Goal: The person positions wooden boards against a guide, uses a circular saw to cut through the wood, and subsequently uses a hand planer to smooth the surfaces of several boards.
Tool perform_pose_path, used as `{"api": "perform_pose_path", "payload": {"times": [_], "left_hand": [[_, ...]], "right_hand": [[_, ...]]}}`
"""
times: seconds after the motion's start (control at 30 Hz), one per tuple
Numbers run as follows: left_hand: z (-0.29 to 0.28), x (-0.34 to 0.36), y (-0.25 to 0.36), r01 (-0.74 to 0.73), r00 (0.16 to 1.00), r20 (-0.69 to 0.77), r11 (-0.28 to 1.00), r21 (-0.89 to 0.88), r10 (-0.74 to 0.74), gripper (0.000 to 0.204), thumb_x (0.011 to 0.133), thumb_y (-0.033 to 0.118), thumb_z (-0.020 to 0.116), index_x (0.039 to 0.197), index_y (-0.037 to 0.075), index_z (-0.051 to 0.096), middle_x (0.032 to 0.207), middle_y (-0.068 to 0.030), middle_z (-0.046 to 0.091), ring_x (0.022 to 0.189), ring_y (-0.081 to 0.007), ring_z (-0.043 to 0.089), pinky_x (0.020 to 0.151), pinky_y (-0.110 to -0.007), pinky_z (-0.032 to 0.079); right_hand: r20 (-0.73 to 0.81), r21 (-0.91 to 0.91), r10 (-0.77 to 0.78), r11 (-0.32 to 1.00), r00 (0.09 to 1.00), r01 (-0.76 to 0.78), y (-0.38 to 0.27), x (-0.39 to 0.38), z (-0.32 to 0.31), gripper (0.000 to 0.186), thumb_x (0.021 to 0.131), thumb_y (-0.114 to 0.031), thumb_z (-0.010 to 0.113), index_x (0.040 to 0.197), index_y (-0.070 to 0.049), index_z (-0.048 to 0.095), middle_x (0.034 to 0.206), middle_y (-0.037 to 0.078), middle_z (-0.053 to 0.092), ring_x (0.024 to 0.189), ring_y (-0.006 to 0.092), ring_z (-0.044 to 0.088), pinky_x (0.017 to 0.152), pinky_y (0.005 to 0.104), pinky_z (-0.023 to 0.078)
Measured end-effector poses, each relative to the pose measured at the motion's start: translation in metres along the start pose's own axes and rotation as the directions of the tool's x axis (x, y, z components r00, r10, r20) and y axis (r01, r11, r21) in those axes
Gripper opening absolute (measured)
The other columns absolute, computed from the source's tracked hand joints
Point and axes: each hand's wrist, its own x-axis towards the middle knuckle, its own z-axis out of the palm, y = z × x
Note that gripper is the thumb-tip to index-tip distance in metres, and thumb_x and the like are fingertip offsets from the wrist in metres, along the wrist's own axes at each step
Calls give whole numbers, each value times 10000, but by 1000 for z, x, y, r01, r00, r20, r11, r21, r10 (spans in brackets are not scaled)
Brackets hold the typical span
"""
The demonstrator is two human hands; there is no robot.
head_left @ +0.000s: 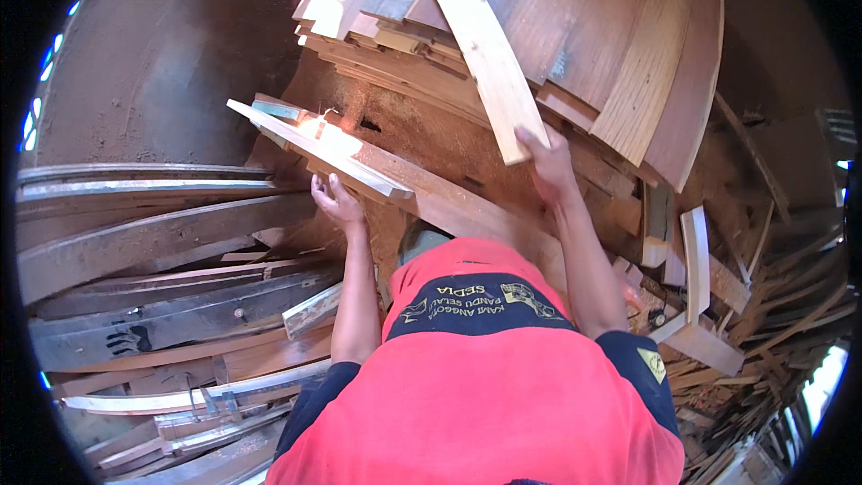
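Note:
My right hand point(549, 162) grips the near end of a long pale plank point(480, 49), thumb on top. The plank slants away to the far left, over a large stack of boards point(575, 27). My left hand point(339, 205) is open, palm up and fingers apart, just below the near edge of a few short light boards point(314, 145). Whether its fingertips touch their underside I cannot tell. Those short boards lie along a long wooden beam point(467, 216), at its far-left end, where bright sunlight falls.
Long dusty planks point(144, 323) are piled on the left. At right, offcuts stand and lie about, among them an upright pale piece point(696, 260). Many thin strips point(790, 305) heap up farther right. Sawdust point(413, 126) covers the area between beam and stack.

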Motion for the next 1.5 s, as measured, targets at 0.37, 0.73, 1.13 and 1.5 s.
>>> {"api": "perform_pose_path", "payload": {"times": [0.37, 0.73, 1.13, 1.5], "left_hand": [[1, 66, 212, 573, 800, 592, 167, -802, 100, 794, 956, 655, 497, 1470, 59, 392, 1451, -166, 488, 1326, -334, 489, 1112, -531, 395], [-82, 152, 98, 358, 914, 217, 432, -828, -342, 648, 990, 432, 589, 1432, -3, 398, 1369, -169, 537, 1198, -312, 588, 1065, -454, 467], [-85, 180, 40, 446, 886, 57, 810, -381, -461, 597, 798, 272, 844, 1232, 5, 532, 1085, -76, 599, 938, -175, 578, 862, -338, 477], [-1, 144, 26, 104, 825, 508, 950, 295, -248, 1141, 715, 380, 739, 1511, -143, 111, 1578, -375, 131, 1509, -450, 99, 1234, -520, 109]], "right_hand": [[397, -755, -670, 150, 627, 639, -7, -101, 48, 518, 849, 42, 636, 1352, -76, 598, 1400, 214, 568, 1342, 416, 505, 1098, 489, 428], [439, -657, -326, 519, 837, 547, 33, -104, 140, 849, 700, -232, 904, 1438, -88, 510, 1412, 221, 511, 1333, 376, 493, 1063, 440, 459], [429, -769, -26, 514, 903, 380, 42, -89, 199, 325, 826, -104, 747, 1133, -35, 665, 996, 192, 669, 966, 373, 651, 827, 394, 521], [138, -904, 0, 409, 990, 126, 63, -151, 131, 303, 905, -133, 722, 1180, -38, 639, 1106, 192, 694, 1012, 358, 676, 872, 392, 523]]}}
